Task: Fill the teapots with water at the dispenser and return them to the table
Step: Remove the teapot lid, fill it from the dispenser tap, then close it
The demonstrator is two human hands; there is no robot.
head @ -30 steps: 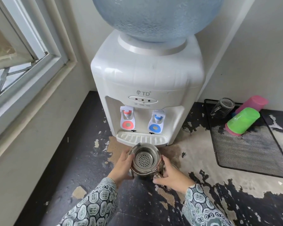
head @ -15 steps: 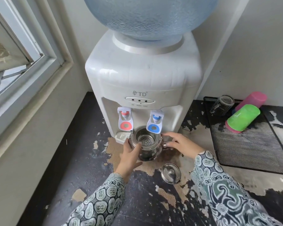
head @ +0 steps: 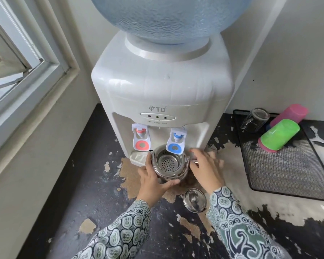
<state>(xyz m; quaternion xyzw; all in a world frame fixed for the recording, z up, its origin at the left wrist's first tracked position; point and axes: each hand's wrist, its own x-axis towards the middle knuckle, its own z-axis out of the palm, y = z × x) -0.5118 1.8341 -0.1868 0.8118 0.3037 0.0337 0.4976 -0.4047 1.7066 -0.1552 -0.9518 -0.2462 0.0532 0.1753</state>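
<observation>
A steel teapot with a perforated strainer inside stands open-topped on the white dispenser's drip tray, right under the blue tap. My left hand wraps around the pot's left and front side. My right hand rests at its right side, fingers on the pot's handle. The pot's steel lid lies on the worn counter just in front, between my forearms. The red tap is to the left.
A black mesh tray at the right holds a green cup, a pink cup and an upturned glass. A window frame and wall close off the left. The big blue water bottle sits on top.
The teapot moved from the counter in front up onto the drip tray under the blue tap. The lid was left on the counter. My right hand shifted to the pot's handle side.
</observation>
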